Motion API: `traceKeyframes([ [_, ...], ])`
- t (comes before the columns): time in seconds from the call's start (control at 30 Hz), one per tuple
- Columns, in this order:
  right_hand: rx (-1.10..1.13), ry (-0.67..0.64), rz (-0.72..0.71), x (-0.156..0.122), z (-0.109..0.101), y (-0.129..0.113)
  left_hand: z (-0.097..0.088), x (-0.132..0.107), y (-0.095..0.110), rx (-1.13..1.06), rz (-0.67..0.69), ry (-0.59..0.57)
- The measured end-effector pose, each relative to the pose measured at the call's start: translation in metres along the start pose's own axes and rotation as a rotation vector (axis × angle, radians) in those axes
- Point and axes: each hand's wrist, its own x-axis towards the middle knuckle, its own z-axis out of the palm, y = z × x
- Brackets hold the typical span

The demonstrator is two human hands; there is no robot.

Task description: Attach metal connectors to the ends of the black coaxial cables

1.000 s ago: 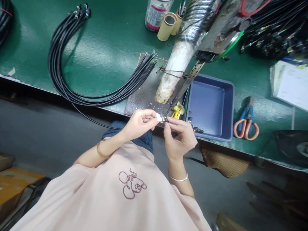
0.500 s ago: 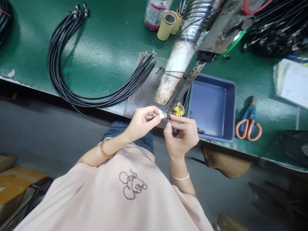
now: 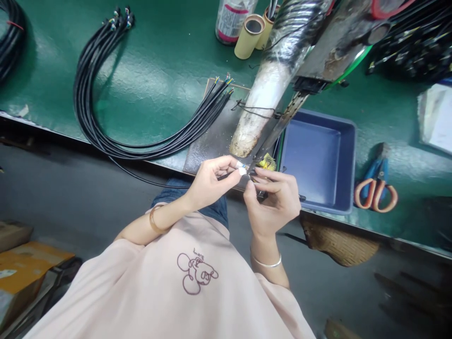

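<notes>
You are holding one black cable (image 3: pixel 226 175) at the near edge of the green bench (image 3: pixel 158 70), its stripped, colour-tipped end sitting between your two hands, just in front of the dark mat (image 3: pixel 212 141). Your left hand (image 3: pixel 208 181) is pinching the cable just behind its end between thumb and forefinger, while your right hand (image 3: pixel 275 202) is closing thumb and forefinger on the very tip, the other fingers curled loosely underneath. The rest of the cable is trailing away to your left below the bench edge. A bundle of black cables (image 3: pixel 106 136) is lying in a wide loop on the bench, its ends resting on the mat. A wrapped machine arm (image 3: pixel 261 108) is slanting down just above your fingers, with small yellow pieces (image 3: pixel 267 162) beside it. To your right are sitting a blue tray (image 3: pixel 318 115) and orange-handled scissors (image 3: pixel 376 188).
</notes>
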Motion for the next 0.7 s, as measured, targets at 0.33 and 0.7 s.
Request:
traceKeyframes([
  [0.33,-0.025,-0.030,-0.044,-0.0012,-0.0033,-0.0001,-0.0008,-0.0043,-0.0033,0.041,-0.021,-0.004],
  [0.7,-0.114,-0.062,-0.136,0.0005,-0.0070,0.0008,-0.0072,-0.0075,-0.0006,0.181,-0.023,-0.026],
])
